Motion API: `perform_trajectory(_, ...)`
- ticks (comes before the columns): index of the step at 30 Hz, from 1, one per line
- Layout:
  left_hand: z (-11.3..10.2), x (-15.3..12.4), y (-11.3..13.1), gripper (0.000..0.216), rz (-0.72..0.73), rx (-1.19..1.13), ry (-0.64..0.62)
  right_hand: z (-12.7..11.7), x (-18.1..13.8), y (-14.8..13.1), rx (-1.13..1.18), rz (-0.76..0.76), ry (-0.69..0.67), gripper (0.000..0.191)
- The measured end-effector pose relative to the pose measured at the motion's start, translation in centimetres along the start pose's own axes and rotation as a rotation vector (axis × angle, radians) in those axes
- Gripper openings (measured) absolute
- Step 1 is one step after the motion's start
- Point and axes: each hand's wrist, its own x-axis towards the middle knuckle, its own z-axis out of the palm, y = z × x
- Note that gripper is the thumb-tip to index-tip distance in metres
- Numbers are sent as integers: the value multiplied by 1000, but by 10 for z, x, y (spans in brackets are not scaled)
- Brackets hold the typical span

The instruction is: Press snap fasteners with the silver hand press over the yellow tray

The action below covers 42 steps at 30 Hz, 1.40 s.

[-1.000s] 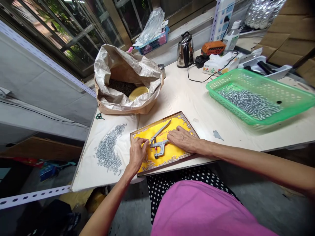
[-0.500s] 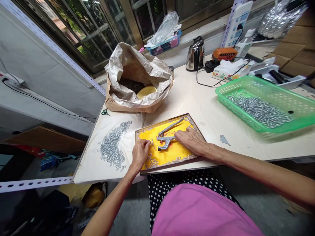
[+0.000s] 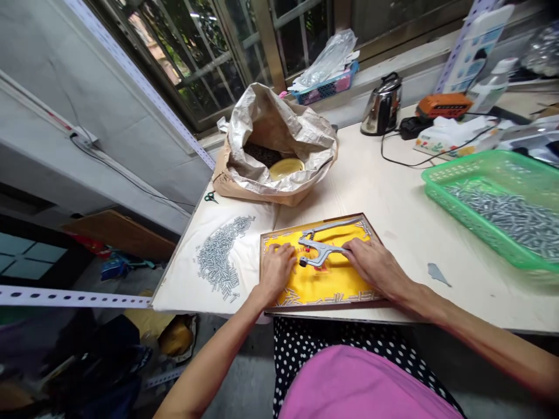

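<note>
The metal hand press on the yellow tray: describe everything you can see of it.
The hand press is a grey bare-metal, plier-like tool, its two handles spread in a V. It lies flat on the yellow tray, working head toward the left hand, with a small red part there. The right hand rests fingertips on the lower handle's end; the upper handle points free toward the tray's far corner. The left hand's fingers lie close beside the head; contact is unclear.

Window (image 3: 244, 52): far, metal-framed and barred; daylight and green foliage behind.
Wall (image 3: 65, 75): grey, left; dark cable (image 3: 131, 180) along it.
Table (image 3: 393, 192): pale wood-grain top, centre to right.
Floor (image 3: 244, 384): grey, near, beneath the top.
</note>
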Motion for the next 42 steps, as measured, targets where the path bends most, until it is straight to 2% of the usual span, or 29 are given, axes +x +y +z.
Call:
perform_trajectory(2, 1, -2, 2, 21, 42, 101, -64, -2, -9, 0, 40, 17, 24, 26)
perform_trajectory(5, -5, -8, -12, 26, -69, 255, -43, -2, -28, -1, 109, 42, 30, 21)
perform_trajectory(9, -24, -6, -66, 27, -343, 378, 91, 3, -50, -2, 112, 53, 49, 17)
perform_trajectory(12, -32, 8, -112, 29, -439, 366, 64, 9, -56, -4, 82, 49, 63, 17)
perform_trajectory(16, -27, 26, -147, 27, -448, 354, -32, 10, -52, -8, 49, 29, 33, 14)
perform_trajectory(20, -23, 36, -157, 22, -395, 332, -64, -1, -44, -12, -16, 38, 44, 15)
perform_trajectory(23, -25, 37, -159, 20, -356, 310, -43, -18, -41, -10, -87, 60, -23, 19)
perform_trajectory(26, -30, 35, -153, 21, -348, 207, 56, -36, -43, -3, -117, 40, -125, 21)
perform_trajectory(28, -34, 34, -143, 20, -390, 54, 137, -44, -45, 2, -135, 18, -150, 23)
perform_trajectory(31, -39, 33, -115, 21, -500, -286, 212, -44, -44, -1, -131, 8, -159, 25)
perform_trajectory(34, -45, 32, -78, 26, -512, -643, 242, -34, -37, -14, -43, -26, -200, 23)
perform_trajectory(36, -49, 30, -53, 28, -496, -837, 215, -27, -32, -21, -2, -56, -229, 21)
perform_trajectory(38, -52, 25, -30, 32, -514, -986, 127, -23, -27, -20, 2, -57, -232, 21)
perform_trajectory(42, -49, 10, 2, 47, -616, -1198, -104, -15, -24, 3, -19, 14, -230, 24)
